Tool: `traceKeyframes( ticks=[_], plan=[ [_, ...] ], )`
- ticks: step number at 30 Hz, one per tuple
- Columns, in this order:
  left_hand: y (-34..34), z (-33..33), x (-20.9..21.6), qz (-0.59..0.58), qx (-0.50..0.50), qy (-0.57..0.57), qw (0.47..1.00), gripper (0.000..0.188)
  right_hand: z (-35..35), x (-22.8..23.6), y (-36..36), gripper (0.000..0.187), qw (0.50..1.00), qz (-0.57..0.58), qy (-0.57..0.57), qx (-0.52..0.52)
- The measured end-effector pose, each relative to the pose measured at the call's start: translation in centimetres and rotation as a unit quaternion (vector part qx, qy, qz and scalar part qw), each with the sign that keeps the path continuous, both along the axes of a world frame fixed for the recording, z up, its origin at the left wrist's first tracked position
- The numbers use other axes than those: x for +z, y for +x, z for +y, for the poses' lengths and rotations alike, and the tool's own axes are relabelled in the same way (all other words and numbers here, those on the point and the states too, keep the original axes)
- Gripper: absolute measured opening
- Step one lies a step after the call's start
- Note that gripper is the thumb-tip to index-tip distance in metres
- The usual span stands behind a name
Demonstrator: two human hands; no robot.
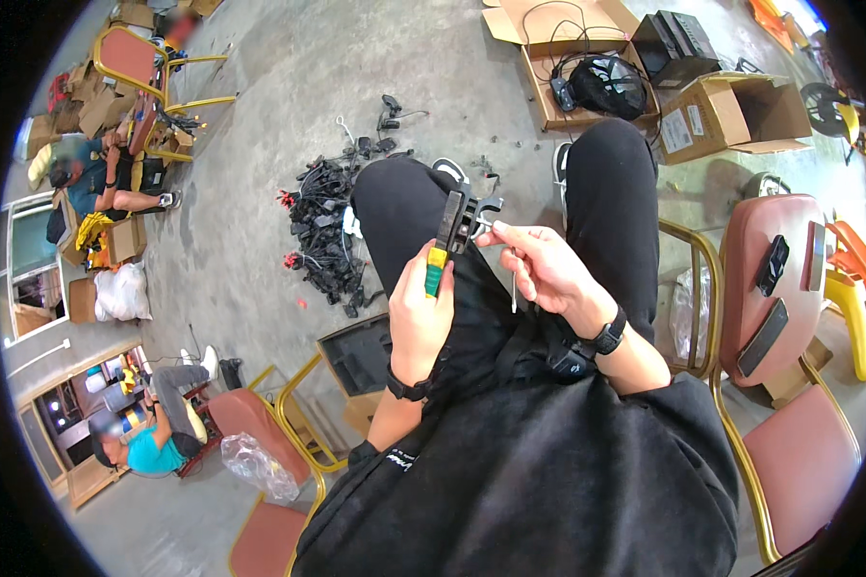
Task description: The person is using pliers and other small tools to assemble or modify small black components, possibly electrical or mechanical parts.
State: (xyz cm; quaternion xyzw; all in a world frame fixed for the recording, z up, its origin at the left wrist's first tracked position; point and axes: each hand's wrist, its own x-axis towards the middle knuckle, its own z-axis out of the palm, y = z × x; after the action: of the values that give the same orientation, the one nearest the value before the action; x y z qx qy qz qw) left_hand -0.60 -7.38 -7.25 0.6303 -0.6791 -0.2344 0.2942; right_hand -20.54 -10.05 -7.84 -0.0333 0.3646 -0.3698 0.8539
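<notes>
My left hand [420, 317] is closed around a dark tool-like piece [447, 226] with a yellow and green lower end, held above my lap. Against its right side sits a black forked part [479, 210]; whether the two are joined I cannot tell. Just to the right, my right hand [547, 267] pinches a thin metal rod [514, 290] that points downward below the fingers. The right fingertips are close to the black forked part, where a short pale pin-like bit shows. Each wrist wears a black band.
A heap of black cables and connectors [322, 231] lies on the floor left of my knees. An open cardboard box [587, 82] with black gear stands ahead right, beside another box [736, 115]. Chairs [775, 288] flank me, the right one bearing phones. Two people sit at the far left.
</notes>
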Motion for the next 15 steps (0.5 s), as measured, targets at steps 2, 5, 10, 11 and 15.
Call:
traceKeyframes(
  ticks=[2, 5, 10, 11, 15],
  plan=[
    [-0.1, 0.0, 0.0, 0.002, -0.002, -0.012, 1.0, 0.032, -0.1, -0.1, -0.2, 0.032, 1.0, -0.001, 0.019, 0.004],
    [-0.2, 0.1, 0.1, -0.006, -0.002, -0.017, 1.0, 0.033, -0.3, 0.0, -0.6, 0.032, 0.996, -0.065, 0.062, -0.012],
    [-0.2, 0.0, 0.2, -0.006, 0.006, -0.013, 1.0, 0.032, 0.4, 0.4, 0.4, 0.027, 0.995, 0.085, -0.061, -0.008],
    [-0.1, -0.1, 0.2, -0.004, 0.008, -0.014, 1.0, 0.032, 0.6, 0.4, 0.9, 0.026, 0.985, 0.143, -0.097, -0.006],
    [0.3, -0.3, 0.3, 0.024, 0.008, 0.004, 1.0, 0.03, 1.1, -0.3, 1.5, 0.023, 0.725, 0.529, -0.438, -0.054]
  ],
)
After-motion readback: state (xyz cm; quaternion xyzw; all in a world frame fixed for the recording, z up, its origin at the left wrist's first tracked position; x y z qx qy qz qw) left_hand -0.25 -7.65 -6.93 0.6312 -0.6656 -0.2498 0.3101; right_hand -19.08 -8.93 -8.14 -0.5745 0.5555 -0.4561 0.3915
